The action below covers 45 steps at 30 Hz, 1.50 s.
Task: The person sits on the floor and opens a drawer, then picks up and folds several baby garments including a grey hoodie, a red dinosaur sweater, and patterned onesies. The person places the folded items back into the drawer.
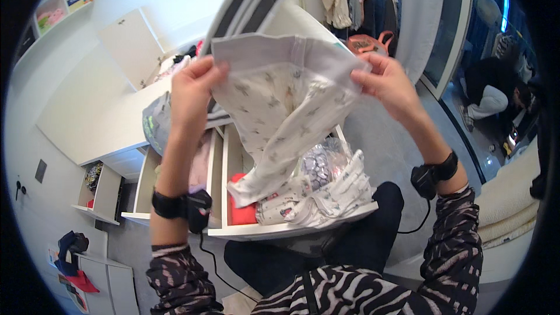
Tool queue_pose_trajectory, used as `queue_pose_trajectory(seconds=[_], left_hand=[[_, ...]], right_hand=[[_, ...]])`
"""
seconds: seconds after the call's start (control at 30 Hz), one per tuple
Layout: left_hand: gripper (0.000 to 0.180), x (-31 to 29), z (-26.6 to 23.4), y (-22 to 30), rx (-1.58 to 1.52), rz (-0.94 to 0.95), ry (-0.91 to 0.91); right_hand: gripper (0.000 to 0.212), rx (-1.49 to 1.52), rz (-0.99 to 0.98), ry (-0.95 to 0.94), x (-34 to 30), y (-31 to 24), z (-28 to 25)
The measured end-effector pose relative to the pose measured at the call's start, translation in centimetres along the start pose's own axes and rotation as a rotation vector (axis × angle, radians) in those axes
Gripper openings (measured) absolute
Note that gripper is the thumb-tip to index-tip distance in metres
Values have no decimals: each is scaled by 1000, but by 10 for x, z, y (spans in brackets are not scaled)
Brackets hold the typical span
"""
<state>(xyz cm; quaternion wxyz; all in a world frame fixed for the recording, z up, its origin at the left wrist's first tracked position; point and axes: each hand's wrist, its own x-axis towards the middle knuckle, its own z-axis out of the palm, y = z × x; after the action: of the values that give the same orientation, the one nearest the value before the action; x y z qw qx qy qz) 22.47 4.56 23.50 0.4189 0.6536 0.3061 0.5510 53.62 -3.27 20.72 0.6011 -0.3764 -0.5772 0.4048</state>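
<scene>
The waistband's two ends are pinched between the closed fingertips of the left hand (pixel 192 90) and right hand (pixel 388 84). The patterned pants (pixel 274 105) are seemingly being spread flat; even tension would be called for. They are held over the drawer (pixel 239 231), folded clothes (pixel 344 195) lying beneath, along its front edge.

No text legible. Yellow-green print (pixel 150 133) on grey cloth (pixel 157 118), lower left of left hand (pixel 197 84): too blurred. Blue item (pixel 76 1), well beyond same hand: markings too small.
</scene>
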Motion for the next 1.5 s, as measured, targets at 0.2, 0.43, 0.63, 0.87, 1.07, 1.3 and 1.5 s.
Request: queue_pose_trajectory(seconds=[0.2,0.43,0.63,0.87,1.07,1.3,1.5], left_hand=[[28,66,-22,86,19,157,79],[32,108,-41,118,125,222,145],[33,120,-41,121,204,208,187],[33,141,-32,123,390,252,140],[20,147,-29,115,477,279,242],[27,146,-21,112,368,165,184],[35,142,-4,102,212,153,-151]], right_hand=[[23,-377,-452,183,77,-79,5],[22,-539,-708,278,146,-113,-1],[17,-513,-830,306,165,-126,-6],[21,-565,-593,345,167,-128,-10],[23,-651,-602,354,169,-130,-10],[27,-901,-558,444,157,-134,-2],[25,-406,-253,244,147,-133,17]])
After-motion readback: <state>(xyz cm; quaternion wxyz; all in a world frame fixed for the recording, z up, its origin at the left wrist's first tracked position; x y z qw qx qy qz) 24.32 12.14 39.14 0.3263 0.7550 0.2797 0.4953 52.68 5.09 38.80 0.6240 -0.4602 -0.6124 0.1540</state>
